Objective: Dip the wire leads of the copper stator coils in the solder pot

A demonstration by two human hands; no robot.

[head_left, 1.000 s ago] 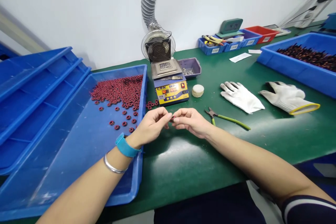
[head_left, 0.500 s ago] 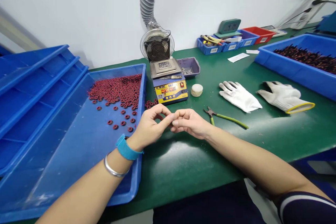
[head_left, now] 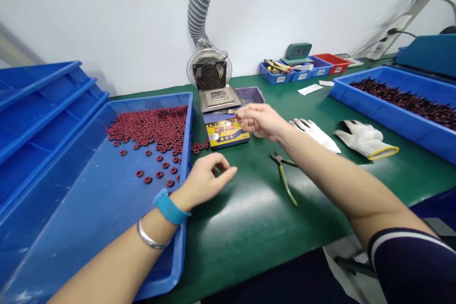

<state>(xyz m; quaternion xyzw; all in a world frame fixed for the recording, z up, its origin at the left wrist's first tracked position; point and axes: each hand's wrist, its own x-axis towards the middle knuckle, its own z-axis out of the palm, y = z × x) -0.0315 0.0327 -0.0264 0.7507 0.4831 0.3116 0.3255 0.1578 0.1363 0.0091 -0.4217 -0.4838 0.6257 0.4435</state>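
Note:
My right hand (head_left: 260, 121) hovers over the front of the small solder pot (head_left: 223, 118), its fingertips pinched together; what they pinch is too small and blurred to name. My left hand (head_left: 206, 178) rests low over the green bench beside the corner of the blue tray (head_left: 187, 118), fingers loosely curled and apart, nothing in them. The tray holds a heap of red ring coils (head_left: 153, 126), with several loose ones near my left hand. A few more coils (head_left: 199, 146) lie on the bench by the pot.
Green-handled pliers (head_left: 285, 175) lie under my right forearm. Two white gloves (head_left: 313, 133) (head_left: 363, 140) lie to the right. Another blue tray (head_left: 392, 114) holds dark coils. Behind the pot stand a fan with a hose (head_left: 209, 73) and a purple dish (head_left: 249, 95). Stacked blue trays (head_left: 42, 104) lean at the left.
My hands were together at the bench middle, working a small dark red coil. The right hand has since moved up to the solder pot; the left stayed and loosened. The view shifted right.

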